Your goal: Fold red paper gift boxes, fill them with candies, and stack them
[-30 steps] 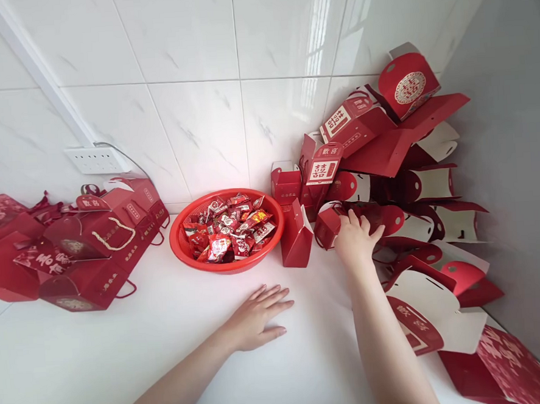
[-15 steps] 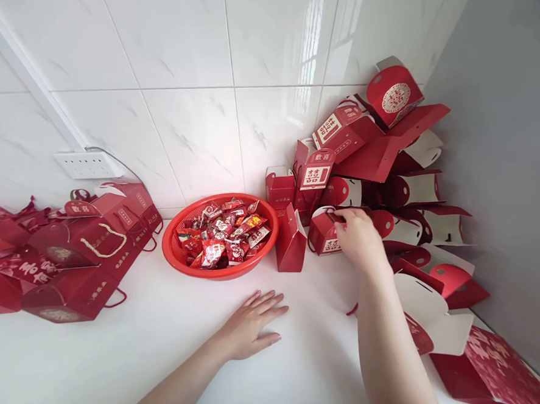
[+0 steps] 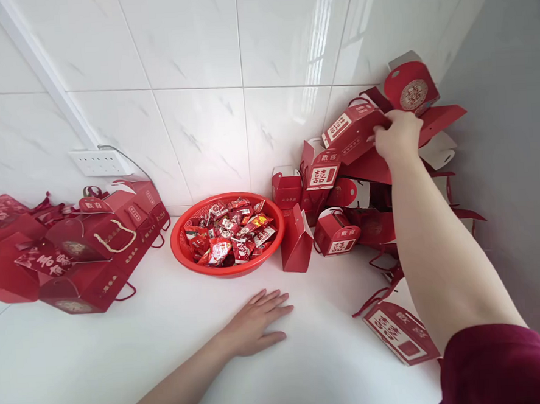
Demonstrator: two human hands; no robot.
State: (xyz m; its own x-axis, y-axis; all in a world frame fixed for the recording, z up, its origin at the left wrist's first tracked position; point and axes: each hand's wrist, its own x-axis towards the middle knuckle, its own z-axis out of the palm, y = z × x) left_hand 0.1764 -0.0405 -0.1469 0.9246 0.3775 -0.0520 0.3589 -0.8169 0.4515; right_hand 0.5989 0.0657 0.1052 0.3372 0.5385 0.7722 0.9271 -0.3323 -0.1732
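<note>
My left hand (image 3: 262, 321) lies flat on the white tabletop with its fingers spread, holding nothing. It is just in front of a red plastic basket (image 3: 177, 247) filled with wrapped candies (image 3: 228, 232). My right hand (image 3: 398, 134) reaches to the top of the pile at the right. Its curled fingers close on the right end of a tilted red gift box (image 3: 352, 135) with a white label; some fingertips are hidden. A small closed candy box (image 3: 338, 233) stands below that arm, beside an upright red box (image 3: 297, 240).
More red boxes and bags (image 3: 81, 262) with cord handles are heaped at the left. A box with a round emblem (image 3: 412, 86) tops the right pile, and another box (image 3: 401, 331) lies near my right forearm. A power strip (image 3: 100, 162) is at the tiled wall (image 3: 197, 133).
My right hand has left the small candy box and moved up and to the right, onto the tilted gift box. My left hand stays flat on the table. The view has shifted slightly.
</note>
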